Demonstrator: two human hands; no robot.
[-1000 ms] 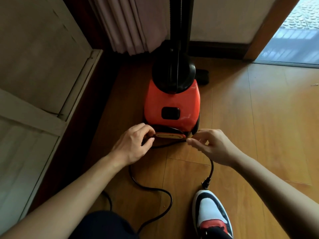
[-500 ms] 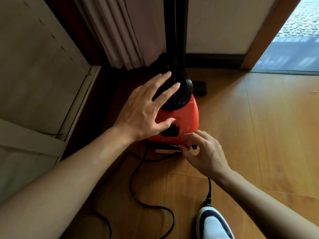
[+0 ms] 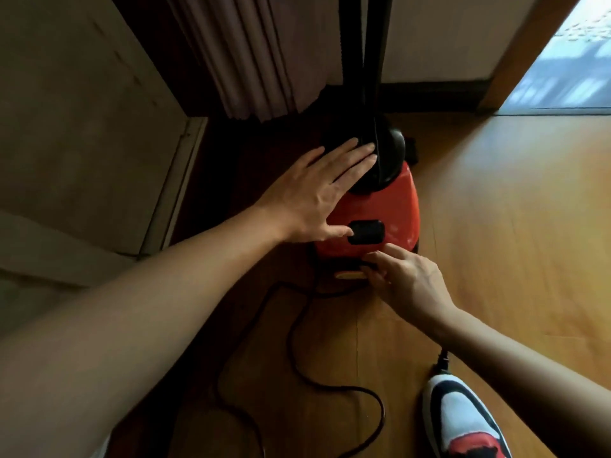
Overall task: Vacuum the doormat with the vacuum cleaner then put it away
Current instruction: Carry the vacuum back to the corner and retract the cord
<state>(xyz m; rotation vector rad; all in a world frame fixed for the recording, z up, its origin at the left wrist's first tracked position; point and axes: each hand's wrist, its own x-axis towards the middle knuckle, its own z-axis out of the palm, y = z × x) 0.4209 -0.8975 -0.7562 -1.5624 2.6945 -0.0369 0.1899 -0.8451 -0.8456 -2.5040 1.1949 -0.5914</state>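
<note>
The red vacuum cleaner (image 3: 393,206) stands on the wooden floor near the wall, with its black tube (image 3: 363,61) rising out of the top. My left hand (image 3: 317,193) lies flat and open on its top left side, thumb beside the black button (image 3: 366,231). My right hand (image 3: 403,279) is at the cleaner's lower front edge, fingers curled by the yellowish tab (image 3: 350,275); whether it pinches the cord there is hidden. The black power cord (image 3: 297,355) loops over the floor below. No doormat is in view.
A pleated curtain (image 3: 251,54) hangs behind the cleaner. A beige cabinet or door panel (image 3: 82,127) fills the left side. An open doorway (image 3: 568,71) is at the top right. My shoe (image 3: 463,421) and the cord's plug (image 3: 443,361) are at the bottom right.
My left hand lifted from the cleaner's lower front and settled flat on its top. My right hand moved in to the lower front edge. The view shifted closer.
</note>
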